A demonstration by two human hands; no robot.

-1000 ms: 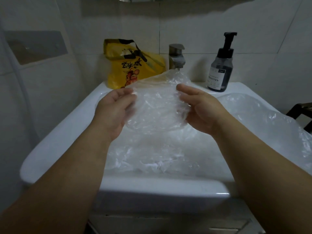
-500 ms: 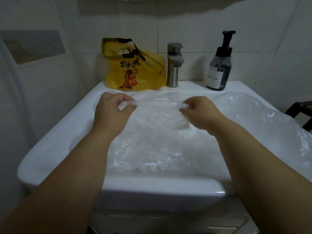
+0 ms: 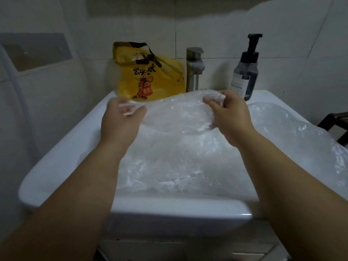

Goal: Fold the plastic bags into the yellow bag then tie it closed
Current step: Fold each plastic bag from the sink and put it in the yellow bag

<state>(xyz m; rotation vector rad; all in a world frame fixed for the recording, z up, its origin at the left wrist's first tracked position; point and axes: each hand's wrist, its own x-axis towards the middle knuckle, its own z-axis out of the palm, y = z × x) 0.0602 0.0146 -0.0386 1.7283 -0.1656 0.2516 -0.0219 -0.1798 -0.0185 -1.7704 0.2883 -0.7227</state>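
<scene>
Right hand (image 3: 227, 117) pinches clear bag (image 3: 175, 113) | left hand (image 3: 122, 121) blurred at other end, grip can't tell | bag stretched crosswise between hands over sink (image 3: 169, 206) | yellow bag (image 3: 150, 80) beyond, nearer left hand

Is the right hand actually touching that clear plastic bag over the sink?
Touching. The head view shows the right hand gripping the top edge of the clear plastic bag.
</scene>
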